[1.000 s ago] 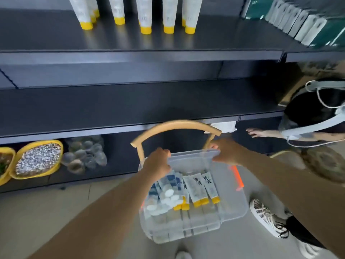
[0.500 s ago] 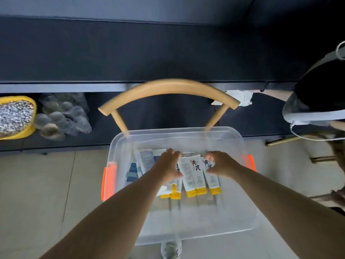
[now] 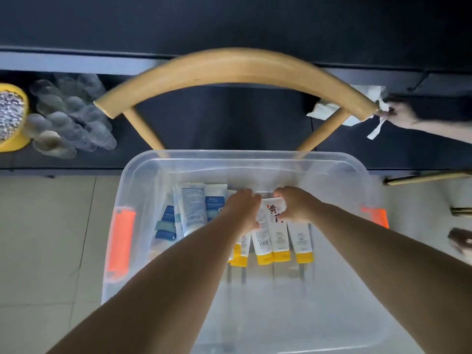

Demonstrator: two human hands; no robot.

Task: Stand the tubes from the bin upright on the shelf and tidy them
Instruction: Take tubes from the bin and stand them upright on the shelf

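Note:
A clear plastic bin [image 3: 357,290] with orange latches sits on a chair below me. Several white tubes with yellow caps [image 3: 277,238] lie flat in its far half, beside white tubes with blue labels [image 3: 192,208]. My left hand [image 3: 242,208] reaches into the bin with its fingers curled over the top ends of the yellow-capped tubes. My right hand [image 3: 293,205] grips the top ends of the tubes next to it. The dark shelf [image 3: 229,24] runs across the top of the view.
A curved wooden chair back [image 3: 235,67] arches just beyond the bin. On the lower shelf at left stand a yellow bowl [image 3: 12,116] of small pieces and a pack of clear cups [image 3: 71,116]. Another person's hand [image 3: 398,113] holds white paper at right.
Both hands left the bin's far rim, went down into the bin and closed on the tops of the yellow-capped tubes. My view tilted down, so the upper shelf's tubes left the frame.

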